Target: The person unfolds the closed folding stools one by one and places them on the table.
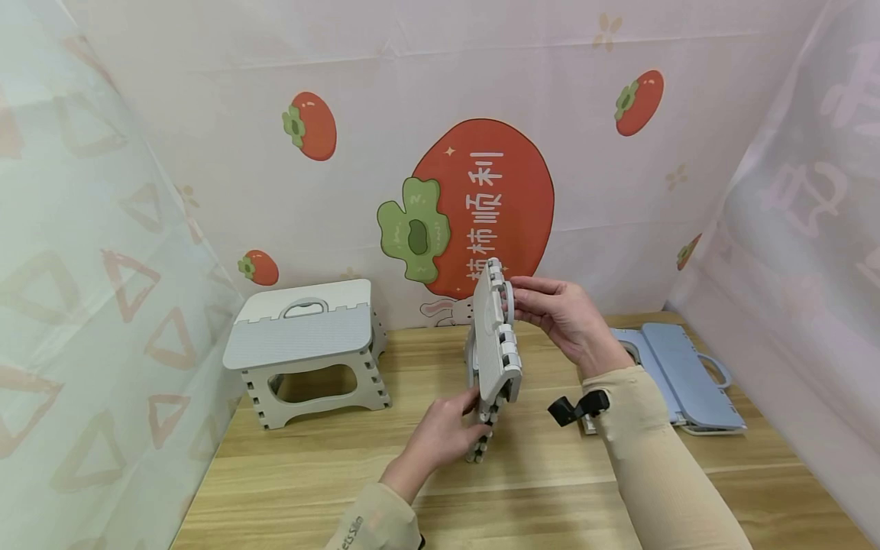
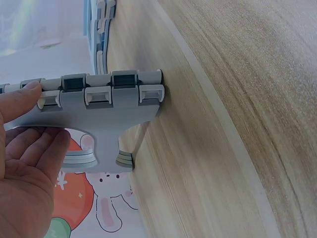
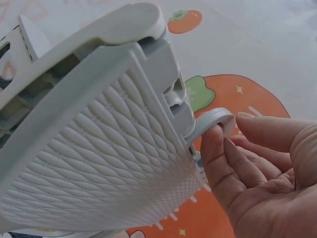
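Note:
A white-and-grey folding step stool [image 1: 490, 336] stands partly folded in the middle of the table, its seat halves tilted steeply upright. My left hand [image 1: 443, 431] grips its leg panel [image 2: 106, 116] low down. In the left wrist view the thumb lies on the hinged edge and the fingers reach into the panel's cutout. My right hand [image 1: 560, 317] holds the grey carry handle [image 3: 213, 120] at the top edge, fingers hooked into the loop and thumb beside it. A textured white seat panel [image 3: 109, 148] faces the right wrist camera.
At the left stands an unfolded white-and-grey stool [image 1: 302, 344] on its legs. A folded blue stool [image 1: 687, 374] lies flat at the right, partly behind my right forearm. The wooden table [image 1: 550, 496] meets a printed cloth backdrop [image 1: 385, 92] at the back.

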Demonstrator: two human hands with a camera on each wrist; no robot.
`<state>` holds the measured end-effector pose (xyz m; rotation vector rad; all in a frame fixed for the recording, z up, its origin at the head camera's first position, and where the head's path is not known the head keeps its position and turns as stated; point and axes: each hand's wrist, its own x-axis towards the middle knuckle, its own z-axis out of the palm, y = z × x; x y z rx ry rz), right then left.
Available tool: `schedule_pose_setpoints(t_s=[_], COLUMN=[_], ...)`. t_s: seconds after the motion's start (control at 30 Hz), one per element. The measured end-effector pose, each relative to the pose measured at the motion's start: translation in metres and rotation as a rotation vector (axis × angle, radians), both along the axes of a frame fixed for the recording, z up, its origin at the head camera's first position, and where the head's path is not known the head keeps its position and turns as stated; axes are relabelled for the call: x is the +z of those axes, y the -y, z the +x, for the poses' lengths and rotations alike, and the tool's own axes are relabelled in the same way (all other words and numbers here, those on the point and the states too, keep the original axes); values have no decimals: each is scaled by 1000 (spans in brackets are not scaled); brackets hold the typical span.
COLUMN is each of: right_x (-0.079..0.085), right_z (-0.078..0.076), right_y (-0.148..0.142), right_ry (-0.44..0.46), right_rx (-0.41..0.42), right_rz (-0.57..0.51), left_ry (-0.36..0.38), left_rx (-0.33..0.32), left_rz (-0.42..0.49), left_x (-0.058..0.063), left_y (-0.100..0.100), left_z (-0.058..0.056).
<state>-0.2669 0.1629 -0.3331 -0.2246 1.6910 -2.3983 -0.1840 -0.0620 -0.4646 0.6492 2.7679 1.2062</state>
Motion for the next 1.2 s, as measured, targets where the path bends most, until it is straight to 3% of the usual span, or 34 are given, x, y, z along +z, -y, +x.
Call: schedule_pose_setpoints(t_s=[0.5, 1.0, 1.2], right_x=[1, 5, 4], right_z=[1, 4, 4], right_y=[3, 8, 10], right_ry=[-6, -18, -18], right_rx=[-2, 22, 37], right_rz=[29, 31, 24], left_ry=[-19, 20, 68], left_rx=[-27, -17, -11], left_rz=[28, 82, 123], left_x=[-1, -5, -6], left_y=[-2, -3, -1], left_z=[0, 0, 1])
